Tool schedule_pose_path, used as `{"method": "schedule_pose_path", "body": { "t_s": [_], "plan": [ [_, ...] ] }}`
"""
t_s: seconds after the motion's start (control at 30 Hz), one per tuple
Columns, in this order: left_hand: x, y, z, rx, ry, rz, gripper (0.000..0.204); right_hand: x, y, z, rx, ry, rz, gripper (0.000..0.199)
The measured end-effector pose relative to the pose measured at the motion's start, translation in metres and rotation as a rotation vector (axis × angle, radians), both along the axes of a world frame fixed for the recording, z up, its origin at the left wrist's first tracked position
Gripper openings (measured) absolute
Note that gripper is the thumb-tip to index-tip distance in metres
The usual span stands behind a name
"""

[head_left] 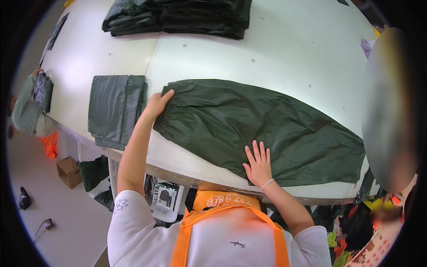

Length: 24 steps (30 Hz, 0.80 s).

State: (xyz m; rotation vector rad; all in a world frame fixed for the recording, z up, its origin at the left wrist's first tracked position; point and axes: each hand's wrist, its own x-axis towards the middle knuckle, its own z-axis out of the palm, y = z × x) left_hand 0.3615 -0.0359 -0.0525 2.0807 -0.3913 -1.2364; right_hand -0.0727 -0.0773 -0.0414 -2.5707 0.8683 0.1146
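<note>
A pair of dark green trousers [267, 124] of thin shiny fabric lies spread flat across the white table [275, 58], waistband toward the left. My left hand [156, 104] grips the upper corner of the elastic waistband. My right hand [258, 165] lies flat on the fabric near the table's front edge, fingers spread, a white bracelet on the wrist.
A folded stack of the same dark green cloth [116, 110] sits just left of my left hand. More folded dark garments [178, 17] are piled at the far side. Another person [31, 109] stands at the left holding dark fabric. Boxes and bags [69, 171] lie under the table.
</note>
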Motion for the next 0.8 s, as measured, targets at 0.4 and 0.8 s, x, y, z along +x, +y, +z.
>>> {"method": "schedule_pose_path", "body": {
  "t_s": [0.4, 0.8],
  "plan": [
    [-0.286, -0.022, 0.038, -0.595, -0.818, -0.933, 0.064, 0.027, -0.195, -0.008, -0.302, -0.399, -0.334, 0.029],
    [-0.391, -0.028, 0.017, -0.286, -0.826, -1.098, 0.078, -0.042, -0.174, -0.012, -0.260, -0.389, -0.278, 0.057]
  ]
}}
